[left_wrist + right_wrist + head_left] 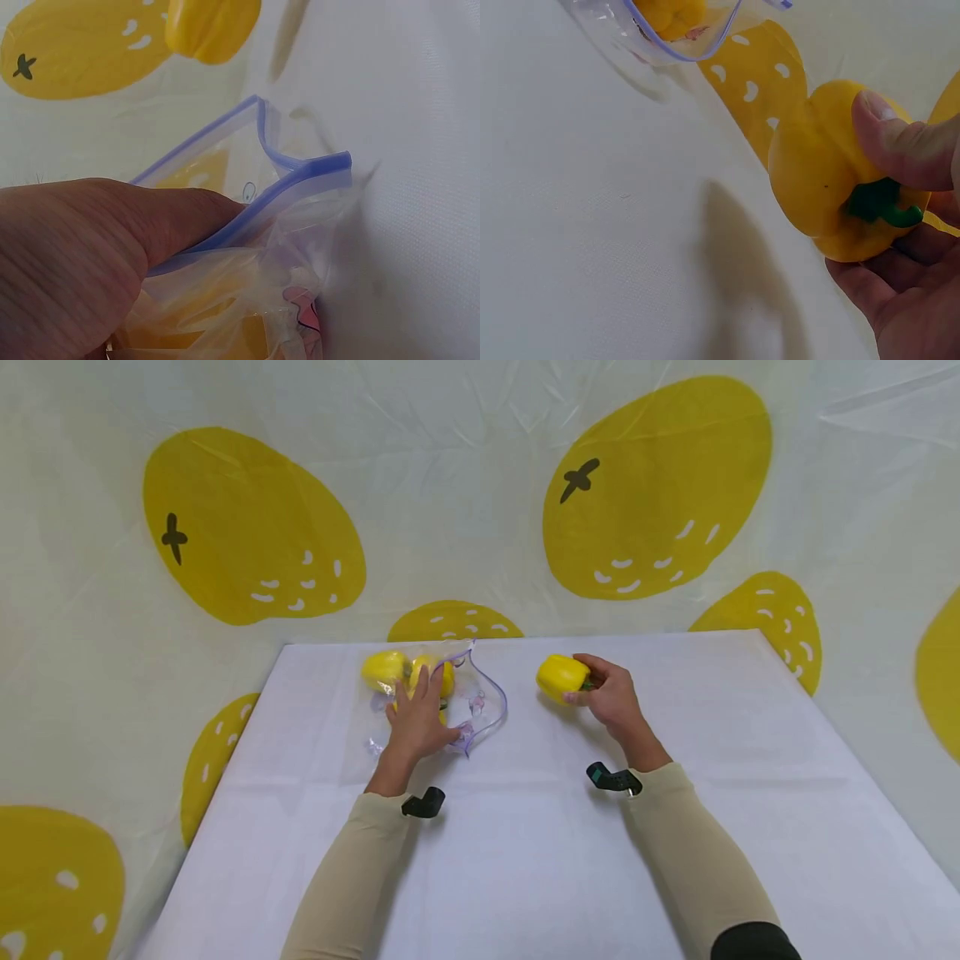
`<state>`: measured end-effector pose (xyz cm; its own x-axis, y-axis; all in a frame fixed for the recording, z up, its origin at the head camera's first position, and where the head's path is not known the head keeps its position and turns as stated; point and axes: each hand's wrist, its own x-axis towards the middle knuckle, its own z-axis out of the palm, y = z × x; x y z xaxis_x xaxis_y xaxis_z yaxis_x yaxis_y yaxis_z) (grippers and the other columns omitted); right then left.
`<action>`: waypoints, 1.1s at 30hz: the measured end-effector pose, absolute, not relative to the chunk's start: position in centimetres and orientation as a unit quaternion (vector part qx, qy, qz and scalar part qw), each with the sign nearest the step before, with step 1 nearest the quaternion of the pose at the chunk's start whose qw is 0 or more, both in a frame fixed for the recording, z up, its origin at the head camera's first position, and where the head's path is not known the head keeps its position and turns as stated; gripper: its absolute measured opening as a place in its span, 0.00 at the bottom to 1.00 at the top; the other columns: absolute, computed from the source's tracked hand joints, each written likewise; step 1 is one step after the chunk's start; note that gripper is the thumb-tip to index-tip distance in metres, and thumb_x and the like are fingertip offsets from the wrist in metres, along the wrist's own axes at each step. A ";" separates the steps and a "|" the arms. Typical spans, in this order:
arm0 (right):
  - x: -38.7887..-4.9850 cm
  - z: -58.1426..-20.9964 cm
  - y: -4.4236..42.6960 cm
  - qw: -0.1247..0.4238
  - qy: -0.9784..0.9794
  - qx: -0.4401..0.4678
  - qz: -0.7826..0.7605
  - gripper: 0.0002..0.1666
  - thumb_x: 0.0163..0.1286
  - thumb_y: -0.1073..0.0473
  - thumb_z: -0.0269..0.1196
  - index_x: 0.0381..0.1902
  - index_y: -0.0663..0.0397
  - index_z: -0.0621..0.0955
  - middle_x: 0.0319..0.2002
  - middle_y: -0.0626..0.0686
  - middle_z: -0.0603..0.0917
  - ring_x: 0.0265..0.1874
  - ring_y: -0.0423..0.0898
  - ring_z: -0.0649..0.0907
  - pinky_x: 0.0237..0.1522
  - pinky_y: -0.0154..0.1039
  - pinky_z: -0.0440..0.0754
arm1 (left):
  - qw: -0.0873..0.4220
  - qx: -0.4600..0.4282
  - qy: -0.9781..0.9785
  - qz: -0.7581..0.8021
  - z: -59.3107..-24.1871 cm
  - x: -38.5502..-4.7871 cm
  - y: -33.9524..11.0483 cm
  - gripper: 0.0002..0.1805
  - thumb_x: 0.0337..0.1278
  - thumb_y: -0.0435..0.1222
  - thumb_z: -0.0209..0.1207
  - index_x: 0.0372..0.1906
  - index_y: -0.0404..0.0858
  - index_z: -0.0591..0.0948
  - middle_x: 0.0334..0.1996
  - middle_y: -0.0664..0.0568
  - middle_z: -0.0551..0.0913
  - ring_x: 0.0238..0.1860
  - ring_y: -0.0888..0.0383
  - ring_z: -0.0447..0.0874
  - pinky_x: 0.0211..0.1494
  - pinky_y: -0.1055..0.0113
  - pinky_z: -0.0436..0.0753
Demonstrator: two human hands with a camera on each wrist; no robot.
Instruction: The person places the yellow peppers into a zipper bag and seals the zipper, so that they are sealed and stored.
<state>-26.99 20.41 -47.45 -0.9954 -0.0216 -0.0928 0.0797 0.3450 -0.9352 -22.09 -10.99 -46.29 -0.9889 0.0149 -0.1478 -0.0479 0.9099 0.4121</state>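
Observation:
A yellow bell pepper (561, 677) with a green stem is in my right hand (613, 693), gripped at its stem end between thumb and fingers, above the table. To the left lies a clear zip bag (358, 720) with a purple-blue zip edge, its mouth parted toward the right. Inside are yellow bell peppers, one at the left (384, 670) and another (447, 681) partly behind my fingers. My left hand (418, 718) lies spread over the bag. In the left wrist view its thumb (187, 214) reaches in behind the near zip edge (292, 180).
A white cloth covers the table (525, 860). Behind and beside it hangs a pale curtain (450, 527) printed with large yellow fruit. Small dark cameras (426, 803) are strapped at both wrists.

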 end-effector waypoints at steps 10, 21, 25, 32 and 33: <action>-26.9 -47.9 19.0 0.058 0.811 -0.021 -0.582 0.45 0.60 0.73 0.74 0.75 0.56 0.73 0.74 0.62 0.75 0.68 0.61 0.77 0.76 0.56 0.72 | 0.070 -0.012 0.976 0.208 -46.4 -21.8 -11.3 0.63 0.52 0.46 0.76 0.86 0.55 0.46 0.87 0.49 0.39 0.85 0.28 0.33 0.80 0.24 0.46; -26.5 -47.6 17.1 0.068 0.782 -0.080 -0.615 0.43 0.58 0.76 0.74 0.72 0.61 0.75 0.72 0.63 0.77 0.68 0.60 0.79 0.74 0.51 0.74 | 0.063 -0.007 0.977 0.202 -46.2 -21.8 -11.0 0.63 0.50 0.46 0.77 0.85 0.54 0.48 0.87 0.48 0.41 0.84 0.26 0.36 0.79 0.23 0.49; -26.4 -47.7 16.2 0.074 0.777 -0.104 -0.616 0.43 0.57 0.76 0.74 0.72 0.62 0.75 0.71 0.62 0.78 0.67 0.60 0.80 0.73 0.50 0.75 | 0.067 -0.007 0.977 0.201 -46.1 -21.8 -11.0 0.63 0.51 0.46 0.77 0.85 0.54 0.47 0.87 0.48 0.41 0.84 0.27 0.35 0.79 0.23 0.49; -26.0 -48.0 14.4 0.086 0.777 -0.139 -0.608 0.43 0.57 0.76 0.74 0.71 0.59 0.76 0.71 0.61 0.79 0.67 0.60 0.81 0.73 0.52 0.75 | 0.071 -0.011 0.976 0.207 -46.0 -21.5 -10.8 0.64 0.50 0.45 0.77 0.86 0.54 0.47 0.87 0.49 0.40 0.84 0.27 0.34 0.80 0.24 0.48; -25.9 -48.0 14.0 0.088 0.776 -0.146 -0.607 0.43 0.56 0.76 0.74 0.71 0.59 0.76 0.71 0.61 0.79 0.67 0.60 0.81 0.73 0.53 0.75 | 0.070 -0.011 0.976 0.208 -46.0 -21.5 -10.9 0.64 0.50 0.45 0.77 0.86 0.54 0.47 0.87 0.49 0.40 0.84 0.27 0.34 0.80 0.24 0.47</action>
